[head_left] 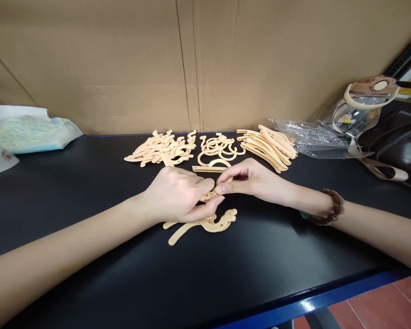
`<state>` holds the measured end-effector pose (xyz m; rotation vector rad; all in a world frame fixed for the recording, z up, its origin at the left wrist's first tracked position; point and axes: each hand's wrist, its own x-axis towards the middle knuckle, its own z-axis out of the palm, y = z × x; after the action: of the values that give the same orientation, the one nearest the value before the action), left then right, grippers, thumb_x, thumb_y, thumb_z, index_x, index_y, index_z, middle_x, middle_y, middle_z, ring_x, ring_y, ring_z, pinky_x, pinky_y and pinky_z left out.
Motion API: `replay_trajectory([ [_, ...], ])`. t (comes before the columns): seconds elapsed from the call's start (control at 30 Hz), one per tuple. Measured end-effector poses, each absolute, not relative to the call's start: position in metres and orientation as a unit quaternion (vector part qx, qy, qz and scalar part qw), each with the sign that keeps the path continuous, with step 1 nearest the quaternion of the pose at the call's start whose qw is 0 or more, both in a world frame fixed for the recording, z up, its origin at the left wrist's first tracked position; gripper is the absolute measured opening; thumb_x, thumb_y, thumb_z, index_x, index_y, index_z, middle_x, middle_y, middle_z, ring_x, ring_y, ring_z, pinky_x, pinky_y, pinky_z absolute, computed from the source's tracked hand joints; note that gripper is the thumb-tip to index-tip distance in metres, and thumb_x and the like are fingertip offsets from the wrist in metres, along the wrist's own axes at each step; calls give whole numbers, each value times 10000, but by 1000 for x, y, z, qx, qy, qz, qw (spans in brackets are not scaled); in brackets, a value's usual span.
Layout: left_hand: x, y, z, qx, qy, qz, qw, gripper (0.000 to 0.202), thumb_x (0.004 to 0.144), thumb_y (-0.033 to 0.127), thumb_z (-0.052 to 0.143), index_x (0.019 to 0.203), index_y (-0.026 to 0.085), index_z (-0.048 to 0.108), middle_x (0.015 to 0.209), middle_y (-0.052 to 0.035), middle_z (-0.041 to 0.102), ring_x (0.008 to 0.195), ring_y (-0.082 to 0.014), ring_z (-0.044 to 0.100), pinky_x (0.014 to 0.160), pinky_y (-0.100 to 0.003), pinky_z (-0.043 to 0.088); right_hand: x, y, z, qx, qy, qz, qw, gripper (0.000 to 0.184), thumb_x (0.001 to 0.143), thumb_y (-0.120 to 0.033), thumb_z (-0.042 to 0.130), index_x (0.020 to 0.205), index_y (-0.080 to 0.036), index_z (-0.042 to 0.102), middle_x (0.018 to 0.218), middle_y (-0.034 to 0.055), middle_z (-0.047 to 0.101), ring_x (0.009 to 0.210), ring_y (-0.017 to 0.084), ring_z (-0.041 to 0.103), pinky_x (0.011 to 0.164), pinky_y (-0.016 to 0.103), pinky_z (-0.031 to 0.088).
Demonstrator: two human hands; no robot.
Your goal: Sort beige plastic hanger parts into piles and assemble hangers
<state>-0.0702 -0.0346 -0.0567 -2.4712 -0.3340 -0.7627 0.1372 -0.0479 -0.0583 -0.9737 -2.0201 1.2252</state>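
Closest in, a beige plastic hanger arm (208, 224) lies flat on the black table (89, 183). Its long axis runs from the slim tip at 8 o'clock to the broad, holed end at 2 o'clock. The left hand (178, 194) hides its middle. Just above it, the left hand and the right hand (251, 180) pinch a small beige part (207, 196) between closed fingertips; mostly covered, it is possibly a ring. At 12 o'clock lie curved pieces (160, 148), hooks (219, 146) and straight arms (269, 144).
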Motion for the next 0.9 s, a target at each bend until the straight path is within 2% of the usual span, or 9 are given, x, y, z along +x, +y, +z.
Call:
replay_trajectory([
  [0.2, -71, -30, -66, -900, -124, -318, 272, 565, 1020, 314, 241, 549, 196, 529, 413, 42, 494, 365, -102, 427, 419, -259, 272, 134, -51, -56, -366, -758, 456, 289, 226, 824, -362, 677, 831, -147, 745, 759, 9, 699, 710, 120, 576, 664, 244, 430],
  [0.33, -71, -29, -68, -896, -125, -325, 275, 579, 1030, 336, 231, 550, 195, 523, 421, 40, 496, 374, -98, 424, 429, -258, 266, 133, -52, -57, -353, -744, 478, 306, 168, 806, -325, 699, 809, -164, 748, 750, -7, 691, 701, 110, 564, 660, 238, 421],
  [0.53, -73, -31, -70, -896, -133, -324, 274, 600, 1034, 355, 196, 551, 200, 516, 422, 34, 478, 382, -94, 417, 448, -258, 279, 132, -53, -59, -347, -738, 490, 307, 178, 793, -339, 719, 808, -166, 760, 702, -19, 660, 654, 96, 512, 617, 234, 382],
  [0.7, -74, -30, -71, -898, -136, -318, 270, 576, 1032, 354, 204, 591, 203, 542, 435, 37, 500, 387, -94, 438, 447, -261, 287, 132, -53, -58, -342, -738, 498, 300, 159, 815, -309, 688, 810, -159, 741, 745, -11, 676, 687, 103, 536, 648, 239, 396],
  [0.83, -73, -31, -66, -906, -154, -301, 253, 538, 1027, 376, 206, 629, 197, 521, 466, 40, 520, 411, -95, 481, 445, -253, 285, 132, -51, -59, -352, -747, 472, 309, 228, 845, -380, 647, 786, -164, 689, 722, -16, 618, 682, 107, 509, 652, 252, 386],
  [0.9, -71, -33, -62, -908, -162, -294, 249, 446, 1001, 329, 269, 659, 192, 519, 489, 44, 527, 422, -96, 504, 437, -253, 283, 133, -50, -60, -356, -756, 449, 318, 281, 871, -420, 613, 758, -167, 655, 697, -23, 566, 672, 102, 471, 642, 254, 364],
])
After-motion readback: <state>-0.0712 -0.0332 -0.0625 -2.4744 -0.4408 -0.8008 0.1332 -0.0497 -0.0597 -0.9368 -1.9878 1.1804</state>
